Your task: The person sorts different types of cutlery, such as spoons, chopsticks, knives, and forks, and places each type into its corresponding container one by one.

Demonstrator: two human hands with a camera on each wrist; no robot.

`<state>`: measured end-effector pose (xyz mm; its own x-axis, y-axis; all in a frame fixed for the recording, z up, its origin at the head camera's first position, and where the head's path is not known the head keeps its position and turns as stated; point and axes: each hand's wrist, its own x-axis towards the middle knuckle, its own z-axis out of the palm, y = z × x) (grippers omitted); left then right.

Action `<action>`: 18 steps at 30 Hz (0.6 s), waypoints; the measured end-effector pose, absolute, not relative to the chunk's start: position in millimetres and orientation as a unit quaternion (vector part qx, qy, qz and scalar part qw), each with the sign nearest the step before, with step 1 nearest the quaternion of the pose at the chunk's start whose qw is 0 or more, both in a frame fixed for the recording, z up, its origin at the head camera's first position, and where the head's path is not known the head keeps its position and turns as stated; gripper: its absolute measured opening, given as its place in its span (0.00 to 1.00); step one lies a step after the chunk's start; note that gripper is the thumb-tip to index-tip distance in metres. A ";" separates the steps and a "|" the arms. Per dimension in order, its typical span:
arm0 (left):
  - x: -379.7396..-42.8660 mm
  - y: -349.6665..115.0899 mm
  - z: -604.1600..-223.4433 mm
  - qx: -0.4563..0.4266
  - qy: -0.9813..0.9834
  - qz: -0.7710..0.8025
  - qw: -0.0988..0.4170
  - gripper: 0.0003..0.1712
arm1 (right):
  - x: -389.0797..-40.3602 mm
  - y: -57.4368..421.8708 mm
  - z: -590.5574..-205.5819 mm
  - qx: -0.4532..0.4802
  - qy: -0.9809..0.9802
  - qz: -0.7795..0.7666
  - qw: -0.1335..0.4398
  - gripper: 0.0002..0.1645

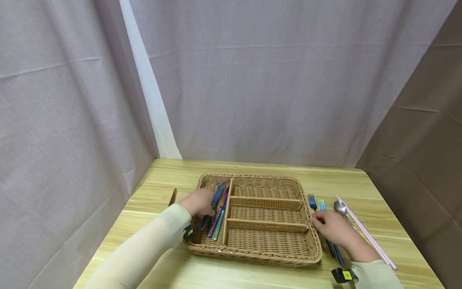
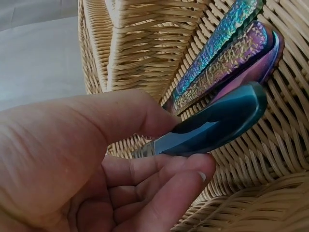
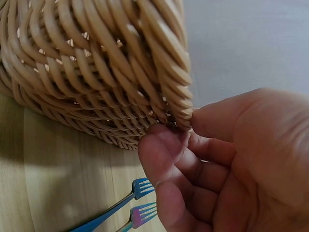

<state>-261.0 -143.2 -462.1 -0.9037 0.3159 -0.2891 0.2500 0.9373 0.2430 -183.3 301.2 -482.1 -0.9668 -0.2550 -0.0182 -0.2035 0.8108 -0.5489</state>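
Knife and basket in hand

Head: spoon and chopsticks on the worktop—seen only here.
Left wrist: left hand's curled grip pinches the knife in the left compartment.
Right wrist: right hand's grip clasps the rim—forks near.

Prob. a curtained-off booth, lab/studio type, can't tell which. Pale greyish-mauve fabric curtains hang L & back, brownish fabric curtain R, close round a light wood-grain rectangular bench; small black wrist-worn device w/ yellow label fits that.
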 end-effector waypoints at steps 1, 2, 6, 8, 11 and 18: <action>-261.0 -142.8 -462.7 0.144 0.970 0.100 0.166 0.19 | -183.2 301.1 -481.9 -0.121 0.950 -0.283 0.045 0.22; -260.8 -142.5 -462.9 0.142 0.971 0.098 0.167 0.20 | -183.0 301.0 -481.8 -0.121 0.950 -0.284 0.045 0.22; -260.5 -141.8 -463.3 0.141 0.970 0.099 0.173 0.21 | -182.3 300.6 -481.8 -0.120 0.950 -0.285 0.049 0.22; -260.4 -141.7 -463.3 0.141 0.969 0.099 0.175 0.22 | -182.1 300.4 -481.8 -0.118 0.951 -0.283 0.051 0.22; -260.6 -141.7 -463.7 0.141 0.969 0.099 0.177 0.23 | -182.1 300.2 -481.8 -0.117 0.951 -0.280 0.049 0.21; -262.7 -140.7 -465.4 0.143 0.969 0.090 0.182 0.23 | -181.9 299.2 -480.9 -0.120 0.951 -0.280 0.041 0.21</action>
<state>-262.7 -140.7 -465.4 -0.8929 0.3093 -0.3273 0.2437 0.9431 0.2263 -181.9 299.2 -480.9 -0.9676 -0.2521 -0.0113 -0.2058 0.8141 -0.5431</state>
